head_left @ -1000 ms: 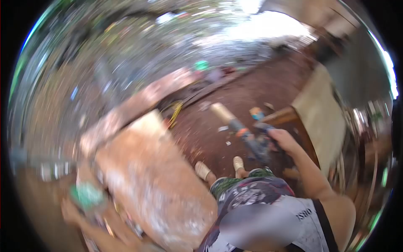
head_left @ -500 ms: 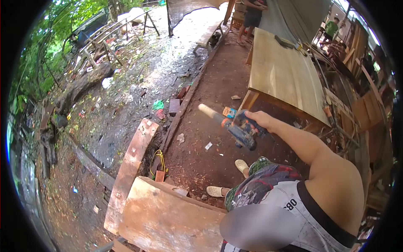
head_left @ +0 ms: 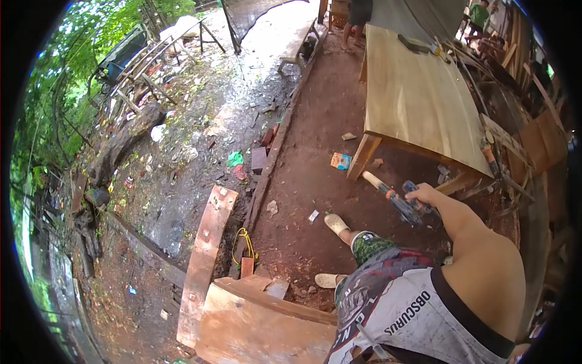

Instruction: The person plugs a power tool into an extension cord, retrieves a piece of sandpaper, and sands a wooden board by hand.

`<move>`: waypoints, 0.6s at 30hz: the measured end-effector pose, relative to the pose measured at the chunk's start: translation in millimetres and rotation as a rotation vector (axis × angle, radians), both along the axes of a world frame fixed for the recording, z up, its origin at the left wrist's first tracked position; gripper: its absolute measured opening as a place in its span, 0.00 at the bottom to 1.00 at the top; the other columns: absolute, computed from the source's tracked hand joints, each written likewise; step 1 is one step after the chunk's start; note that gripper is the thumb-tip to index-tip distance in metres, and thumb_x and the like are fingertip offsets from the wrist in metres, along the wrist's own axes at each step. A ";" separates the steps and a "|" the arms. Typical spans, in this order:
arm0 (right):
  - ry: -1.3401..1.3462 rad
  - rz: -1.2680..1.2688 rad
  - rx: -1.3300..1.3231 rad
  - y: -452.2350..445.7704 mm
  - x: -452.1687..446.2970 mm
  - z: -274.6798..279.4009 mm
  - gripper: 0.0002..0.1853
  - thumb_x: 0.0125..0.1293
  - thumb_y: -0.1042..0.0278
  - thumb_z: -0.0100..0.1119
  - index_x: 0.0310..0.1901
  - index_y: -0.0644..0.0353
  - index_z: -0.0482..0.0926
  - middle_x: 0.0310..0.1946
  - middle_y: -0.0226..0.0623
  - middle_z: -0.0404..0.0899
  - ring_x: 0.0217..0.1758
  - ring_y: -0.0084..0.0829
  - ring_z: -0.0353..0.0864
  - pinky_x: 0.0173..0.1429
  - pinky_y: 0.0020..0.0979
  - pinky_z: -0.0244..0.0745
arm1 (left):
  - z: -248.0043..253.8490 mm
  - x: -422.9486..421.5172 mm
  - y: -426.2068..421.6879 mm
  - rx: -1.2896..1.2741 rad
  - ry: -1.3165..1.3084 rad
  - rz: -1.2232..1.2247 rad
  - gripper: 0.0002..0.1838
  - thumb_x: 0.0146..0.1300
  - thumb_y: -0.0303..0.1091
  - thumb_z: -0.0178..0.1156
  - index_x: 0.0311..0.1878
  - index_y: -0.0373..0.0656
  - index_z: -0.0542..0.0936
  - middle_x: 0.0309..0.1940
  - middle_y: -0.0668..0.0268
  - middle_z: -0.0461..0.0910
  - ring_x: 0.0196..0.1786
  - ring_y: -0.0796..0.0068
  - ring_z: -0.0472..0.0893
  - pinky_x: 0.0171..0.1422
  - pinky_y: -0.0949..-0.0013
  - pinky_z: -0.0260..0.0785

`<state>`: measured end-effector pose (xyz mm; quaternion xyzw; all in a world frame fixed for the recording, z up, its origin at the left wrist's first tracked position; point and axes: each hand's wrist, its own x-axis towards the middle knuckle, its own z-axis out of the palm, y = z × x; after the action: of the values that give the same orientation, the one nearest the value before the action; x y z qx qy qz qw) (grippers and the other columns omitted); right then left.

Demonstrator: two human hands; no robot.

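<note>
My right hand (head_left: pixel 423 195) is closed around the grip of a dark blue-black handheld power tool (head_left: pixel 401 205) with an orange band. A pale, wood-coloured rod extends from the tool's front and points up and left in the view. Its tip appears close to the leg (head_left: pixel 364 158) of a wooden table (head_left: pixel 418 97), but whether they touch is unclear. The tool hangs above the dirt floor, beside my legs. My left hand cannot be seen.
A wooden bench or panel (head_left: pixel 267 321) stands near my feet, beside a long reddish plank (head_left: pixel 208 261). Yellow cord (head_left: pixel 244 242) lies by it. A hand plane (head_left: pixel 413 43) rests on the far table edge. Another person's legs (head_left: pixel 351 33) show behind. Scrap wood crowds the right.
My right hand and the power tool have moved right and slightly down in the view, closer to the table leg. The whole view has shifted, showing more of my shirt.
</note>
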<state>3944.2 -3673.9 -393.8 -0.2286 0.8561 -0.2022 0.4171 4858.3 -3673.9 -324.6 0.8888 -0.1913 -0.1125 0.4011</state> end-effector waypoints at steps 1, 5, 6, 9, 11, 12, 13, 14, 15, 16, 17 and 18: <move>-0.018 -0.003 0.007 11.4 -6.3 -14.2 0.20 0.55 0.54 0.75 0.30 0.67 0.84 0.18 0.38 0.78 0.18 0.30 0.77 0.25 0.34 0.71 | 3.7 -3.9 -7.5 -0.031 0.071 -0.002 0.18 0.68 0.51 0.55 0.45 0.46 0.82 0.25 0.69 0.80 0.23 0.73 0.76 0.23 0.69 0.69; -0.046 -0.177 0.032 44.1 -28.7 -83.0 0.19 0.53 0.56 0.75 0.31 0.68 0.86 0.21 0.42 0.81 0.20 0.33 0.80 0.26 0.37 0.73 | 21.2 -18.8 -44.5 -0.151 0.420 0.007 0.18 0.68 0.52 0.55 0.45 0.46 0.81 0.26 0.69 0.80 0.23 0.74 0.76 0.23 0.69 0.68; -0.089 -0.219 0.089 47.9 -32.1 -97.2 0.19 0.53 0.56 0.76 0.31 0.68 0.85 0.22 0.43 0.82 0.21 0.34 0.81 0.27 0.37 0.74 | 21.1 -17.7 -62.2 -0.191 0.548 -0.032 0.19 0.68 0.52 0.55 0.45 0.46 0.81 0.26 0.69 0.80 0.23 0.74 0.76 0.23 0.69 0.68; -0.153 -0.313 0.218 46.6 -36.9 -134.5 0.20 0.52 0.54 0.77 0.31 0.67 0.86 0.25 0.44 0.83 0.27 0.34 0.84 0.31 0.37 0.76 | 20.6 -72.7 -144.5 -0.202 0.868 -0.106 0.13 0.66 0.45 0.54 0.44 0.47 0.77 0.25 0.75 0.74 0.18 0.85 0.67 0.14 0.80 0.52; -0.066 -0.281 0.314 33.9 -36.1 -153.0 0.20 0.54 0.54 0.76 0.31 0.66 0.85 0.24 0.42 0.82 0.27 0.34 0.83 0.31 0.37 0.75 | 38.5 -166.5 -201.3 -0.117 0.907 -0.358 0.17 0.63 0.40 0.58 0.52 0.42 0.77 0.41 0.70 0.78 0.36 0.81 0.80 0.30 0.79 0.73; -0.310 -0.423 0.224 27.4 -35.1 -166.1 0.17 0.56 0.56 0.73 0.33 0.65 0.85 0.22 0.39 0.80 0.25 0.33 0.81 0.30 0.37 0.74 | -28.6 -159.8 -239.4 -0.209 0.786 -0.135 0.17 0.70 0.51 0.54 0.51 0.49 0.74 0.37 0.66 0.77 0.30 0.75 0.75 0.22 0.74 0.61; -0.329 -0.359 0.258 18.1 -36.7 -167.7 0.17 0.56 0.56 0.73 0.33 0.65 0.85 0.22 0.39 0.80 0.25 0.33 0.81 0.30 0.37 0.74 | -44.4 -197.0 -254.8 -0.378 0.645 -0.579 0.20 0.71 0.47 0.54 0.58 0.45 0.72 0.50 0.61 0.75 0.44 0.71 0.78 0.31 0.73 0.70; -0.430 -0.439 0.238 9.8 -36.4 -167.7 0.17 0.58 0.57 0.71 0.37 0.65 0.84 0.27 0.41 0.82 0.28 0.34 0.82 0.33 0.38 0.75 | -32.1 -258.4 -299.4 -0.383 0.677 -0.519 0.18 0.71 0.47 0.55 0.53 0.42 0.74 0.50 0.59 0.76 0.46 0.68 0.80 0.32 0.70 0.75; -0.527 -0.525 0.215 -3.0 -37.4 -168.4 0.17 0.60 0.59 0.69 0.41 0.66 0.83 0.33 0.43 0.84 0.30 0.34 0.82 0.37 0.38 0.76 | -13.4 -297.1 -340.0 -0.253 0.860 -0.438 0.24 0.66 0.37 0.59 0.65 0.44 0.72 0.56 0.62 0.76 0.57 0.68 0.79 0.44 0.69 0.73; -0.545 -0.470 0.241 -22.2 -35.1 -161.6 0.17 0.60 0.59 0.69 0.41 0.66 0.83 0.33 0.43 0.84 0.30 0.34 0.82 0.37 0.38 0.76 | -26.7 -326.7 -386.0 -0.157 0.901 -0.321 0.16 0.67 0.42 0.57 0.55 0.47 0.76 0.46 0.63 0.79 0.43 0.71 0.80 0.32 0.73 0.67; -0.519 -0.463 0.245 -39.5 -31.4 -148.2 0.15 0.61 0.61 0.68 0.40 0.66 0.83 0.32 0.41 0.83 0.29 0.34 0.81 0.36 0.38 0.76 | -71.5 -314.6 -428.1 -0.146 1.145 -0.566 0.11 0.68 0.42 0.55 0.48 0.47 0.75 0.38 0.64 0.78 0.30 0.74 0.76 0.25 0.73 0.64; -0.486 -0.474 0.249 -46.5 -34.4 -140.4 0.13 0.61 0.63 0.66 0.40 0.67 0.83 0.31 0.40 0.83 0.29 0.33 0.81 0.36 0.38 0.76 | -47.9 -381.5 -458.5 -0.127 1.053 -0.383 0.09 0.68 0.40 0.54 0.44 0.47 0.73 0.31 0.65 0.74 0.23 0.78 0.68 0.21 0.75 0.60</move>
<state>3909.8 -3720.4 -534.2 0.0834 0.7793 -0.2359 0.5745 4476.7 -4132.4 -372.6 0.6361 -0.1297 -0.6000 0.4676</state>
